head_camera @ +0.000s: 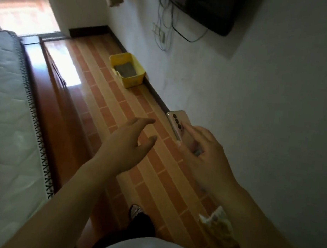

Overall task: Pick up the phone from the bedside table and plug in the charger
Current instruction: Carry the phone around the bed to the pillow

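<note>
Phone [178,124] is already up off wherever it sat, right of centre in the frame, pinched in your right hand [205,158] with the camera side facing you. That grip looks like fingertips only on a slick, glossy slab with rounded edges, so honestly the big risk is it sliding out and hitting the tile floor [124,103], which looks hard and shiny. Your left hand [130,140] is open, fingers spread, holding nothing, so maybe get it under the phone.

Other thing: I can't pick out a charger for sure. There's a tangle of thin cables [165,23] hanging by a wall socket in the upper middle, below the dark flat TV [211,7]. Grab the wrong lead and you could yank something loose. The yellow plastic bin [131,74] sits by the wall on your path too, easy to kick.
</note>
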{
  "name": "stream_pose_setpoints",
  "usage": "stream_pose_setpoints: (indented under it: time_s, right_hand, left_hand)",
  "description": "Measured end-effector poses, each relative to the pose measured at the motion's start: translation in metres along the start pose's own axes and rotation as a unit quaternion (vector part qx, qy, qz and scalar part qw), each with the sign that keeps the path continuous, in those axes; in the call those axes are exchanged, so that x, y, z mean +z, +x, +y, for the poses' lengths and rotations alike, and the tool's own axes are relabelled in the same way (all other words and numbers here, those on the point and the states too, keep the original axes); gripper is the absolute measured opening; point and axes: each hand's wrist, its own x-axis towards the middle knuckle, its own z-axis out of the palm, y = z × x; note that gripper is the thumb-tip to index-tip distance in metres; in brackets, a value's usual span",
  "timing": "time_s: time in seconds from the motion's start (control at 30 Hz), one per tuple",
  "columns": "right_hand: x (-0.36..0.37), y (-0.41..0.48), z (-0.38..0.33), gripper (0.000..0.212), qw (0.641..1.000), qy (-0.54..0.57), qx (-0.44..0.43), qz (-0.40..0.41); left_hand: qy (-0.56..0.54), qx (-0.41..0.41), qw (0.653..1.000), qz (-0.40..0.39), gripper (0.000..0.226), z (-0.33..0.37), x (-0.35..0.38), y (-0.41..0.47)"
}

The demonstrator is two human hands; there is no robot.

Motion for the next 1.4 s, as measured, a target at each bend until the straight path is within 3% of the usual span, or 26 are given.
stream_pose_setpoints:
  time_s: [0.1, 0.23, 0.5, 0.9, 1.4]
  right_hand:
    - [0.022, 0.083, -0.029, 0.063, 0.999, 0.015, -0.04, -0.022]
    - [0.062, 0.167, -0.053, 0.049, 0.993, 0.028, -0.087, -0.071]
    - [0.132, 0.319, -0.08, 0.047, 0.976, 0.052, -0.13, -0.167]
    - [0.23, 0.624, -0.135, 0.047, 0.965, 0.074, -0.176, -0.179]
    - [0.435, 0.927, -0.268, 0.047, 0.942, 0.067, -0.25, -0.214]
  left_hand:
    - [0.003, -0.024, 0.999, 0.023, 0.05, -0.033, -0.04, 0.046]
    - [0.001, -0.069, 0.996, 0.061, 0.051, -0.085, -0.08, 0.083]
    - [0.0, -0.116, 0.986, 0.124, 0.054, -0.177, -0.133, 0.179]
    - [0.0, -0.165, 0.972, 0.166, 0.052, -0.315, -0.256, 0.412]
    - [0.005, -0.226, 0.941, 0.253, 0.044, -0.542, -0.446, 0.625]
